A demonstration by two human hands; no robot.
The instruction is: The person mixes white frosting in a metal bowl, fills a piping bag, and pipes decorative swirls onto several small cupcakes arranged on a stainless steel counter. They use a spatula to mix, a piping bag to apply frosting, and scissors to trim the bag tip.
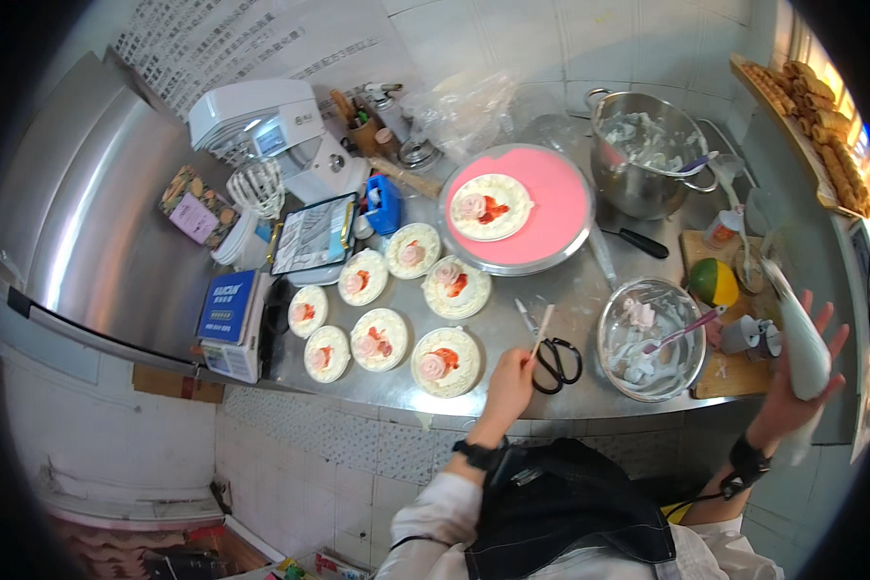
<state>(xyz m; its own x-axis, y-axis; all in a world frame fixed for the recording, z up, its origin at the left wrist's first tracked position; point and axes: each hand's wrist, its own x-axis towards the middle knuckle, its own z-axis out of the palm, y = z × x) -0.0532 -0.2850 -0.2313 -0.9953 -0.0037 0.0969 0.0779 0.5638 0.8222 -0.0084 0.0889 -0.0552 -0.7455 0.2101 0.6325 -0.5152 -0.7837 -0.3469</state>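
Head view: a steel cabinet (pixel 97 213) fills the far left, and beside it a steel table (pixel 565 300) runs to the right. At the table's back left stands a white mixer (pixel 251 101) with its whisk hanging down. At the back centre is a pink-topped turntable (pixel 563 213), with one cream-covered cake (pixel 514 217) on it, left of centre. Right of it is a steel pot (pixel 648 198), white cream clinging inside. Nearer the front edge sits a steel bowl (pixel 609 333) with pale pink cream and a spatula (pixel 681 329) leaning in it. Just right of the bowl, a wooden board (pixel 735 377) carries a green and yellow fruit (pixel 713 280) and small cups (pixel 740 335).

Seven more cakes (pixel 379 339) stand left of centre, each with a pink rosette and red pieces on top.

At the far right, the right hand (pixel 797 411) has its fingers spread behind a white-filled piping bag (pixel 804 348), which lies against the palm, tapering upward; I cannot tell how the thumb grips it. The left hand (pixel 512 377) is between the nearest cake and the scissors (pixel 557 363), fingertips pinched on a thin stick (pixel 543 329) that points up and away.
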